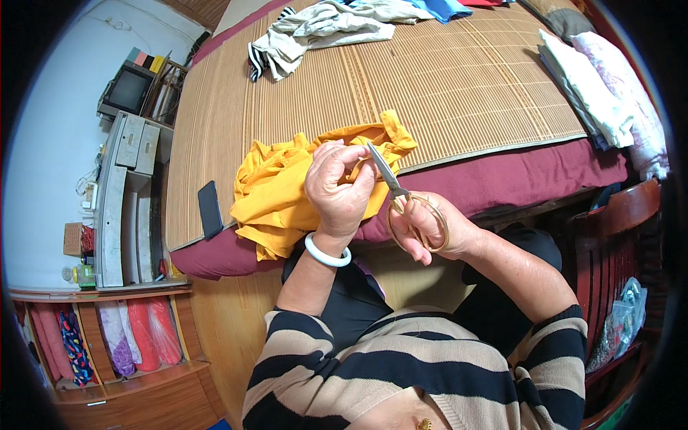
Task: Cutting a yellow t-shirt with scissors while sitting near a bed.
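A yellow garment (pixel 276 190) lies crumpled at the near edge of the bed. Over it is my left hand (pixel 337 186), with a pale bangle (pixel 327 251) on its wrist. Its thumb and forefinger come together beside the scissor tips; whatever is between them is too small to make out. My right hand (pixel 437 228) grips a pair of scissors (pixel 390 174) by the gold-coloured loops. Their blades look nearly closed, point up and to the left, and reach close to my left fingertips.
A woven mat (pixel 430 86) covers the bed over a maroon sheet (pixel 516 172). A dark phone (pixel 210 209) lies left of the garment. Pale clothes (pixel 330 29) are heaped at the far side, folded white cloth (pixel 595 93) at the right. A wooden chair (pixel 616 215) stands at right.
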Demonstrator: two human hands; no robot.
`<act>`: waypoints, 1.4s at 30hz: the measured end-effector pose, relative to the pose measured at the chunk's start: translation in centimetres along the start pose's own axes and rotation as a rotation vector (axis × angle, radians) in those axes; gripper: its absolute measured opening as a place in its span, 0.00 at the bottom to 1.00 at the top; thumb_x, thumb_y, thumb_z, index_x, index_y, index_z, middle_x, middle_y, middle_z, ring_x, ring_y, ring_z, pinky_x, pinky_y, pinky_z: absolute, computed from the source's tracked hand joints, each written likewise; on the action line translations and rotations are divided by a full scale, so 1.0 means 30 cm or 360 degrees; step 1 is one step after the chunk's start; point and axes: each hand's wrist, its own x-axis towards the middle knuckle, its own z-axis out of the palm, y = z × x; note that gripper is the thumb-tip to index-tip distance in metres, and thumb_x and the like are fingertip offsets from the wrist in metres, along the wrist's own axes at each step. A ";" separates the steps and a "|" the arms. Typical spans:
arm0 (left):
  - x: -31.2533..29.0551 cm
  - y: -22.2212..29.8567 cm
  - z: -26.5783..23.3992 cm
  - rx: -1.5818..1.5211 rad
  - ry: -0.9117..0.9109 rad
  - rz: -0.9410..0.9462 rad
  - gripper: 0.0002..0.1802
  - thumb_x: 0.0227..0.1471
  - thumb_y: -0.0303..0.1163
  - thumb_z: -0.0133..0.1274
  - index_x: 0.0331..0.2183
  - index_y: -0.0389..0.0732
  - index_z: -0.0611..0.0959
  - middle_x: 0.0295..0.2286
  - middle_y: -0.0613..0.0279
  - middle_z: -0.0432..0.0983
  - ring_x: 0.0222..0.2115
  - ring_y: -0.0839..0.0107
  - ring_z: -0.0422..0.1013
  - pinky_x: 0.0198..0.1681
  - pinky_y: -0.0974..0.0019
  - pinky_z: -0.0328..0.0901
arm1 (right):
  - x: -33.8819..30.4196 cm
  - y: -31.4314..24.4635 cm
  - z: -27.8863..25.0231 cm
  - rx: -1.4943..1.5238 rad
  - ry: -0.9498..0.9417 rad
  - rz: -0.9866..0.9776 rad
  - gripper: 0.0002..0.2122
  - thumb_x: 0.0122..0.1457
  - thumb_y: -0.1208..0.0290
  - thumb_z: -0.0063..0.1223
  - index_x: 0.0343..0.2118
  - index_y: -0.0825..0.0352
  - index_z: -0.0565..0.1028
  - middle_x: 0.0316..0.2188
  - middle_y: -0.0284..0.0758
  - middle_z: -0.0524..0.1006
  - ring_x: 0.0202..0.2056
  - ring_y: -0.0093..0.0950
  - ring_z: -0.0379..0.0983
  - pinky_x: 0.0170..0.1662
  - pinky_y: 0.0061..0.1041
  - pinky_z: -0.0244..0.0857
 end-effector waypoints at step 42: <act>0.004 0.020 -0.015 -0.0116 -0.0462 -0.0162 0.05 0.44 0.30 0.62 0.24 0.40 0.82 0.22 0.61 0.76 0.27 0.62 0.71 0.35 0.62 0.65 | 0.038 -0.143 -0.344 -0.0478 0.1442 -0.0421 0.10 0.53 0.75 0.61 0.32 0.59 0.68 0.23 0.21 0.67 0.18 0.09 0.56 0.18 0.09 0.46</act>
